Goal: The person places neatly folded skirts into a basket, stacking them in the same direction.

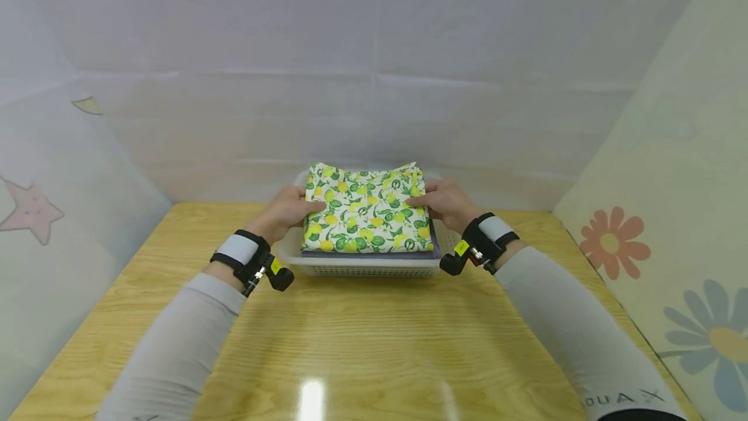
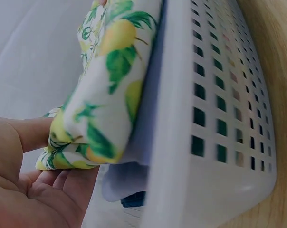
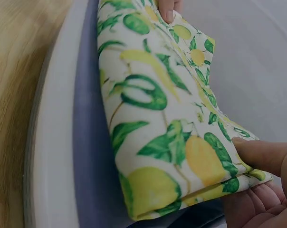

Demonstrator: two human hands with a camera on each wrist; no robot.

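Lemon-print folded cloth (image 1: pixel 365 216) held over the white basket (image 1: pixel 362 268), centre frame.
My left hand (image 1: pixel 287 212) and right hand (image 1: pixel 445 203) pinch its side edges (soft, light, floppy), thumbs on top; it rests on a lavender cloth (image 1: pixel 368 254).

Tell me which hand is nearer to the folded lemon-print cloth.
Neither: both hands grip it. The left hand pinches the left edge of the folded lemon-print cloth; the right hand pinches its right edge. The cloth lies atop a purple folded cloth in the white perforated plastic basket.
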